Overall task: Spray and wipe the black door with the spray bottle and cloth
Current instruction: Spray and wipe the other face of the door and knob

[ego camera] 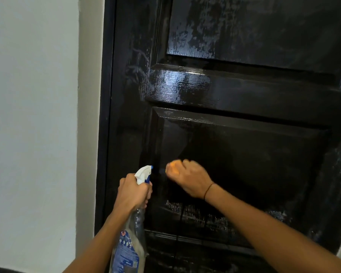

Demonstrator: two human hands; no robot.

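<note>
The black panelled door (234, 91) fills the right of the head view, glossy and streaked with wet patches. My left hand (131, 191) grips the neck of a clear spray bottle (130, 241) with a white and blue trigger head, its nozzle pointing at the door's left stile. My right hand (189, 178) is curled round an orange cloth (172, 166), only a small bit of which shows, against the left edge of the lower panel. A dark band circles that wrist.
A pale wall (34, 115) runs down the left, meeting the black door frame (104, 134). Drips and streaks mark the bottom of the lower panel (205, 215). A strip of light wall shows at the bottom right corner.
</note>
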